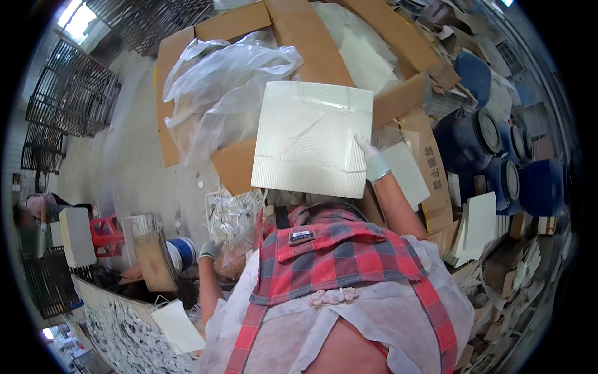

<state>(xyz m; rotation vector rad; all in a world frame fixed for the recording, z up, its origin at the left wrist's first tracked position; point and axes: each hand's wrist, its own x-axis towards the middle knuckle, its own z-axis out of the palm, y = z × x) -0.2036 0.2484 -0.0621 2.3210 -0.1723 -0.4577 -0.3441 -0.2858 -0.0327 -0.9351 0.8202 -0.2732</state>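
Observation:
A large white square sheet [311, 138] with a fine ribbed grid and a crease lies in front of me, at the near side of the cardboard boxes. My right hand [374, 163], in a pale glove, grips its right edge, the thumb on top and the other fingers hidden beneath. To the left and lower down, my left hand [210, 249] is also gloved, beside a basket [232, 212] of white scraps. The fingers of that hand are too small and obscured to read, and no held thing shows there.
Open cardboard boxes [311, 40] with crumpled clear plastic [230, 81] stand ahead. Blue drums [464, 140] line the right, near leaning white boards [476, 227]. A red stool [106, 237], a white-and-blue bucket [180, 254] and a person [47, 209] are at left.

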